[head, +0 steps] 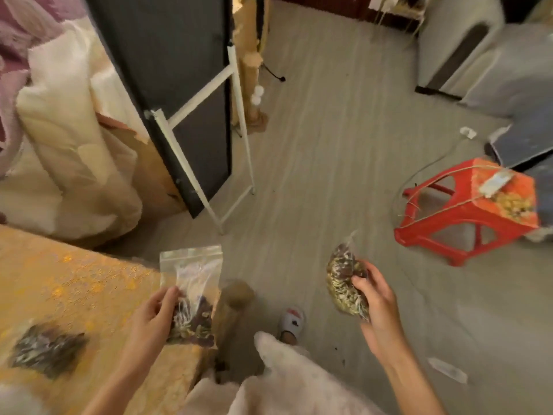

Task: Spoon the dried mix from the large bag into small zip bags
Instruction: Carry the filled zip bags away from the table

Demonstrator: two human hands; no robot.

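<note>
My left hand (152,317) holds a small clear zip bag (193,283) upright at the corner of the yellow-clothed table (74,283); dried mix fills only its bottom part. My right hand (378,304) grips a fuller small bag of dried mix (341,280) out over the floor, to the right of the table. Another filled small bag (48,348) lies flat on the table at the lower left. No spoon and no large bag are visible.
A red plastic stool (466,211) stands on the grey floor at the right, with a cord looping beside it. A dark panel on a white frame (191,130) leans ahead. Cushions and bedding fill the left. A slippered foot (291,323) and a table leg (233,301) lie below.
</note>
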